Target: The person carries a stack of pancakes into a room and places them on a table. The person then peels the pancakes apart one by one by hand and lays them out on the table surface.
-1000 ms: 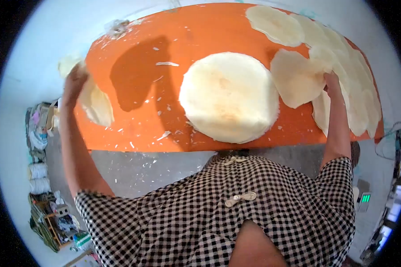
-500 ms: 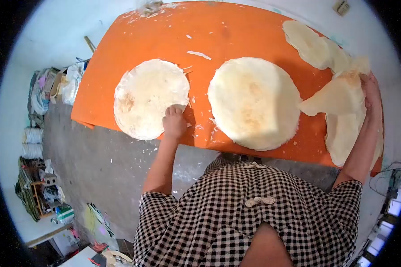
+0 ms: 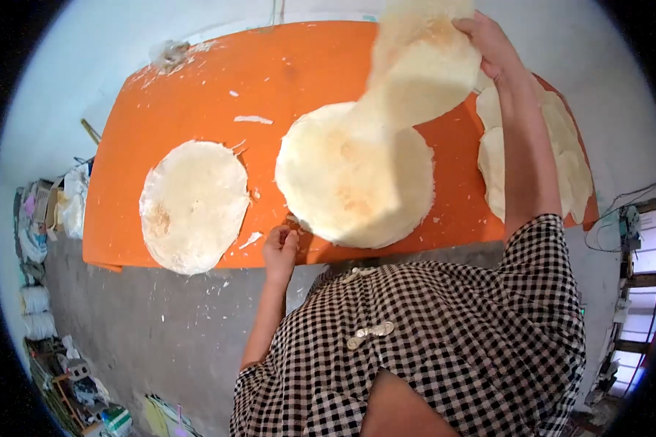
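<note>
My right hand is closed on the edge of a thin, pale flatbread with a browned patch. The sheet hangs over the far right part of the middle flatbread pile, its lower end reaching the pile's top. My left hand is near the table's front edge, just left of that pile, with its fingers pinched together; whether they hold a scrap cannot be made out. To its left, another round flatbread pile slightly overhangs the front edge. More flatbreads lie overlapping at the right end, partly behind my right forearm.
An orange-covered table spans the view, with thin scraps scattered on it. A crumpled clear plastic bag sits at the far left corner. Bags and boxes stand along the left wall; the grey floor shows in front.
My right hand has lifted a flatbread from the right end and swung it left over the middle pile. My left hand has left the left pile and moved right. The view has shifted.
</note>
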The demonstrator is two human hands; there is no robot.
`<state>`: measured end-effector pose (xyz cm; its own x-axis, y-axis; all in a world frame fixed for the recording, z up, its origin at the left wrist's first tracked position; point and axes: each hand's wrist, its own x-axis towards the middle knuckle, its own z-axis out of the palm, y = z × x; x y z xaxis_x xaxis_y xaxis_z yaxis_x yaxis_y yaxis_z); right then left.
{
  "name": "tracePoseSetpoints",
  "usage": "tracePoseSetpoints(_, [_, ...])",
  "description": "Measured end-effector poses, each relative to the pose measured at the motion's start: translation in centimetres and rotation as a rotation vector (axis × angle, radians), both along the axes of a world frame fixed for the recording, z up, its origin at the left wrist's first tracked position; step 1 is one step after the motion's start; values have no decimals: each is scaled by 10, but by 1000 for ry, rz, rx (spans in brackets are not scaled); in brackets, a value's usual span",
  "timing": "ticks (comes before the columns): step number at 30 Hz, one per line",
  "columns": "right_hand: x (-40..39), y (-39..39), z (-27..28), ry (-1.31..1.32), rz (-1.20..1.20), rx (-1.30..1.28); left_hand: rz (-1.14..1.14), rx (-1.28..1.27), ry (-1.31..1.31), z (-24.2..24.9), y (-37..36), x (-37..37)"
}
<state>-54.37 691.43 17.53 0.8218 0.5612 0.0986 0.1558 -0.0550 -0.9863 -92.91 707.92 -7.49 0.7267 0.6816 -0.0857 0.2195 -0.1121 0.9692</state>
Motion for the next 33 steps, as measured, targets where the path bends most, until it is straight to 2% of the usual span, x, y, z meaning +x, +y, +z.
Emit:
tracePoseSetpoints(1, [1, -2, -2, 12, 2, 6, 20, -66, -5, -6, 2, -2])
tracePoseSetpoints(4, [0, -16, -53, 81, -14, -9, 63, -216, 13, -16, 2, -16])
tracePoseSetpoints(6, [27, -38, -113, 29, -1, -183, 83, -266, -1, -1, -3, -16])
tracePoseSetpoints(7, [46, -44, -152, 34, 12, -257, 80, -204, -9, -15, 1, -17])
tracePoseSetpoints(9, [72, -55, -231, 120, 17, -325, 88, -241, -28, -18, 5, -17])
tracePoseSetpoints(11, [56, -59, -241, 154, 40, -368, 74, -203, -61, -16, 5, -17])
tracePoseSetpoints(15, [-26, -24, -158, 63, 154, -406, 103, -258, -29, -12, -3, -12])
tracePoseSetpoints(17, [-26, -17, -156, 105, 172, -316, 104, -262, -3, -17, -3, -13])
tracePoseSetpoints(20, [-35, 0, -134, -36, 146, -594, 77, -194, -58, -23, 5, -21])
tracePoseSetpoints(21, [-57, 23, -122, -149, 217, -439, 98, -116, -53, -33, 13, -38])
tracePoseSetpoints(22, [-59, 40, -123, -125, 352, -295, 119, -39, -43, -38, 22, -53])
tracePoseSetpoints(24, [-48, 57, -127, -59, 588, -26, 136, -145, 0, -42, 22, -62])
tracePoseSetpoints(26, [-54, 82, -93, -242, 270, -425, 122, -201, -13, -40, 17, -58])
tracePoseSetpoints(29, [-43, 114, -57, -464, 296, -562, 130, -173, -22, -43, 6, -54])
tracePoseSetpoints(31, [-75, 147, -24, -711, 355, -447, 199, -163, 1, -44, -5, -69])
tracePoseSetpoints(33, [-91, 155, -27, -878, 316, -318, 220, -192, 26, -46, -7, -81])
